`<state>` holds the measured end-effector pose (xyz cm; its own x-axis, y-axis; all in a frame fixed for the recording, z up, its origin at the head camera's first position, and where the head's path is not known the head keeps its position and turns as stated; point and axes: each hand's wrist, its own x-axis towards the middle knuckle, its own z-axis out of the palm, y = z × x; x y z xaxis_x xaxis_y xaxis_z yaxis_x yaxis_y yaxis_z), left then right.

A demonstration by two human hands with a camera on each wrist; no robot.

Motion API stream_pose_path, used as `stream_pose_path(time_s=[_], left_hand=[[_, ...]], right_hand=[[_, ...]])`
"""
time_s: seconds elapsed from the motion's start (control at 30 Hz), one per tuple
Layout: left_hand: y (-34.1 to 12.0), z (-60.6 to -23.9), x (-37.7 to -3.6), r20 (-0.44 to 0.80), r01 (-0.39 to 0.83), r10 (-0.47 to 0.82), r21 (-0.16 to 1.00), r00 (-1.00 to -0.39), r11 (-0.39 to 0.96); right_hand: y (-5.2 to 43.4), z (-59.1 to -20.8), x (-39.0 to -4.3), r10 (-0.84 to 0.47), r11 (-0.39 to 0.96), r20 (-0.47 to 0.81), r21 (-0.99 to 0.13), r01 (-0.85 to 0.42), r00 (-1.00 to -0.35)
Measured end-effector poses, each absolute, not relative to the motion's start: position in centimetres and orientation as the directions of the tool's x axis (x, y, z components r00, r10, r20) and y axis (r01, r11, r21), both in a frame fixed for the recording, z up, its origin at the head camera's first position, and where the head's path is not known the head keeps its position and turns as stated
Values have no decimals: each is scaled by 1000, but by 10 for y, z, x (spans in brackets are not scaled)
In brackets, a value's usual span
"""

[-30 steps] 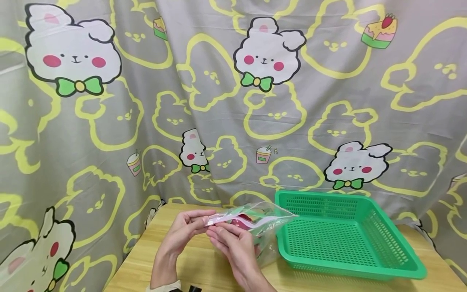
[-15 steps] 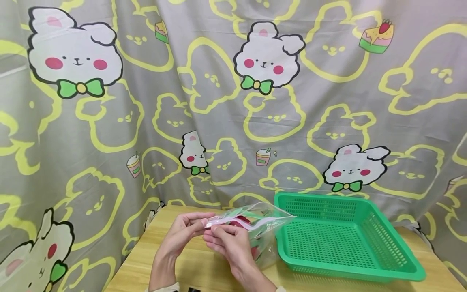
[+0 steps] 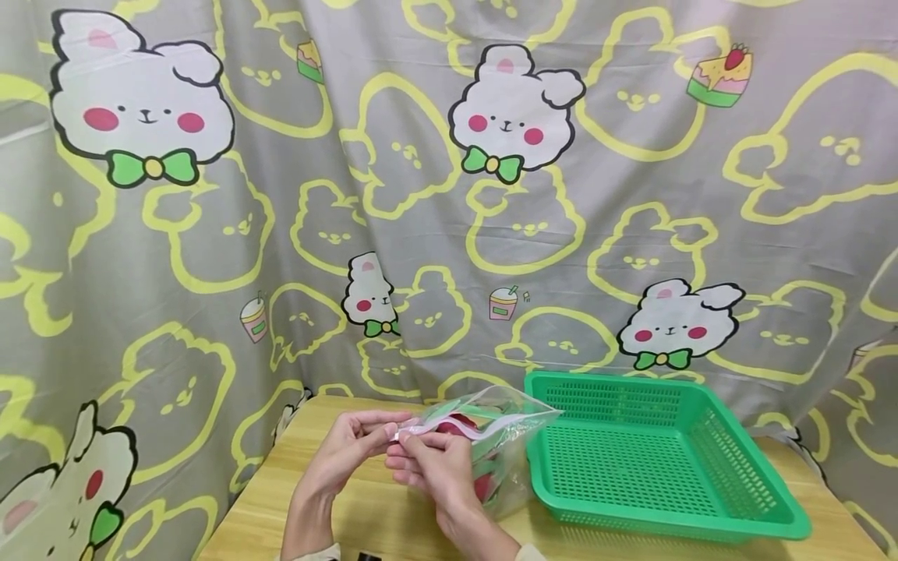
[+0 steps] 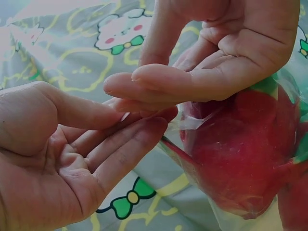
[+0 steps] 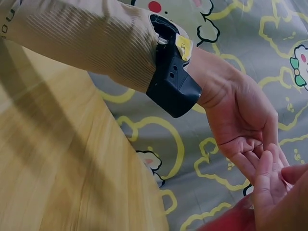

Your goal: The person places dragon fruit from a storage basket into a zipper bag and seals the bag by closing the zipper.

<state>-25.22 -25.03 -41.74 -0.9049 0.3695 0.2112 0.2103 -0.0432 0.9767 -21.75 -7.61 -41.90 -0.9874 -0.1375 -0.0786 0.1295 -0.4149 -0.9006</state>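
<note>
Clear plastic zip bag (image 3: 491, 448), holding red and green pieces, held just above the tabletop (image 3: 372, 514), its zip strip at the left end. Left hand (image 3: 351, 452) pinching the corner of that strip between thumb and fingertips; right hand (image 3: 435, 467) pinching the strip just beside it, fingers curled over the top. Best kept taut by the left while the right presses along the strip toward the far end, seam pinched flat, bag not squeezed. Beyond, to the right, green basket (image 3: 744, 499) on the tabletop, touching or nearly touching the bag. Behind, bunny-print curtain (image 3: 210, 234).
</note>
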Motion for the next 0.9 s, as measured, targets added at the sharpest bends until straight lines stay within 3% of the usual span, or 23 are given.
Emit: stream_pose_path(time_s=[0.6,0.9], left_hand=[[-242,-413,-249,264,246,343,965,-902,-94],[-234,-410,-248,222,212,268,975,-938,-64]], right_hand=[[-60,-404,-222,-51,-419,-117,-899,128,-992],[-52,-402,-224,-75,-440,-156,-881,173,-985]])
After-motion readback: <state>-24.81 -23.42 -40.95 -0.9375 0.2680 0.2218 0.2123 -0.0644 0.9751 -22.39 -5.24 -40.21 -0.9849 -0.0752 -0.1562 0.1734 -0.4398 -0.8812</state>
